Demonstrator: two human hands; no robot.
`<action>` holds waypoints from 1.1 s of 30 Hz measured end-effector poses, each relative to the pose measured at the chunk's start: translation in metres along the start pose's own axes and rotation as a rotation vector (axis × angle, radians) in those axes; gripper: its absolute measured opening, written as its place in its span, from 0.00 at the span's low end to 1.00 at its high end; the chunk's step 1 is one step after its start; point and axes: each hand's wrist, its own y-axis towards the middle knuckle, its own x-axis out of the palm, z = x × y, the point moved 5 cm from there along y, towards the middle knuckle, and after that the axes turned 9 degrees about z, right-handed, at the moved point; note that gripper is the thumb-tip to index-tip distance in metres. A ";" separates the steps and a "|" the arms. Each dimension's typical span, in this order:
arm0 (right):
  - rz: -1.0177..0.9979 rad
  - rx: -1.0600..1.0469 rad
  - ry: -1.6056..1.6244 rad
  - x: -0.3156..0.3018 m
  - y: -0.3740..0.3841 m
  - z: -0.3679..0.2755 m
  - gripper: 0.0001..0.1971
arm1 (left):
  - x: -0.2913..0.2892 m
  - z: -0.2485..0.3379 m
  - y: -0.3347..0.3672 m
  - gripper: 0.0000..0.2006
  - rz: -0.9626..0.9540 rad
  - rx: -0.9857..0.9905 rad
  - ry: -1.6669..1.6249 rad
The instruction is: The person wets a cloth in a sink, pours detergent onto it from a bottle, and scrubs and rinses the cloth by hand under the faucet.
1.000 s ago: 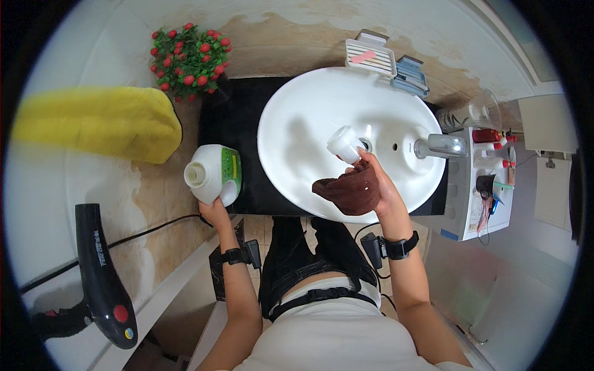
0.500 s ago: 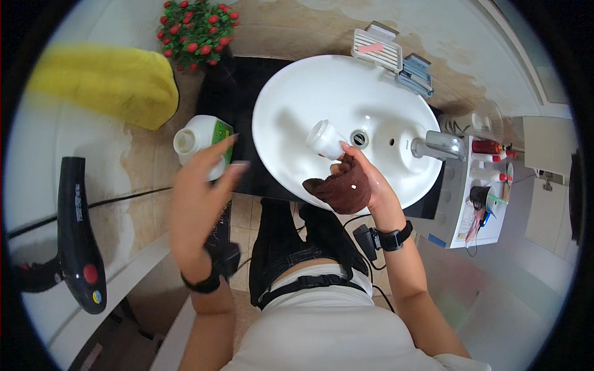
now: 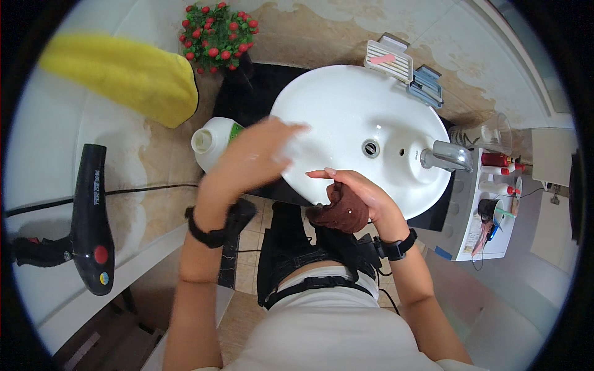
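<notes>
A crumpled brown cloth (image 3: 341, 210) sits in the palm of my right hand (image 3: 370, 196), over the near rim of the white washbasin (image 3: 322, 93). My right fingers and thumb reach leftward past the cloth. Blurred by motion, my left hand (image 3: 257, 154) is over the basin's left edge. A smeared whitish shape (image 3: 288, 150) shows between its thumb and fingers, apparently the small white container. Behind my left hand stands a large white bottle (image 3: 210, 143) with a green label, its mouth uncovered and its lower part hidden by the hand.
A chrome faucet (image 3: 448, 156) rises at the basin's right. Soap racks (image 3: 390, 59) hang on the far wall. A white shelf (image 3: 473, 235) holds small bottles. At left are a black hair dryer (image 3: 93, 222), a yellow towel (image 3: 130, 80) and a potted red-berry plant (image 3: 218, 40).
My left hand has moved right, over the basin's edge. The small white container has left my right hand's fingertips. The brown cloth stays in my right hand, and the whole view has shifted slightly.
</notes>
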 end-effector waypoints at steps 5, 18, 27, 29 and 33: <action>0.030 -0.028 0.031 -0.016 -0.003 0.001 0.18 | -0.058 -0.114 -0.078 0.22 0.864 -0.523 -0.182; 0.223 -0.093 0.168 -0.043 -0.015 0.001 0.17 | -0.034 -0.132 -0.108 0.25 0.712 -0.450 0.154; 0.270 -0.110 0.203 -0.059 -0.020 0.009 0.18 | -0.049 -0.139 -0.084 0.22 0.466 -0.369 0.263; 0.275 -0.116 0.199 -0.061 -0.021 0.009 0.18 | -0.053 -0.132 -0.082 0.21 0.541 -0.538 0.435; 0.256 -0.107 0.268 -0.064 -0.025 0.008 0.17 | -0.056 -0.130 -0.070 0.16 0.162 -0.508 0.420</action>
